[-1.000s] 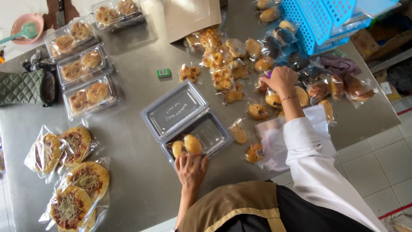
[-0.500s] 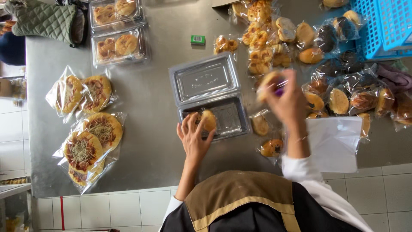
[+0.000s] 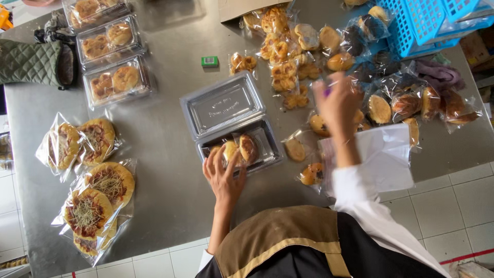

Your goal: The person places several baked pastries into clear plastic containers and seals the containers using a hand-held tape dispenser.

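Note:
A clear plastic clamshell box (image 3: 257,128) lies open on the steel table (image 3: 164,128), with its lid (image 3: 222,105) folded back. Two golden buns (image 3: 248,148) sit in its lower half. My left hand (image 3: 224,172) reaches into that half, fingers spread over the nearer bun (image 3: 229,150). My right hand (image 3: 337,105) is blurred in the air above a pile of wrapped pastries (image 3: 288,62). What it holds, if anything, is hidden by its back. A white plastic bag (image 3: 388,154) lies under my right forearm.
Closed boxes of buns (image 3: 116,82) stand at the back left beside a green quilted mitt (image 3: 31,62). Bagged flat topped breads (image 3: 95,193) lie front left. A blue basket (image 3: 427,20) is back right, and a small green box (image 3: 209,61) is behind the lid.
My right hand lifted a bun from the pile and swung towards the box, and is now blurred. My left hand stays on the buns in the box. The view shifted.

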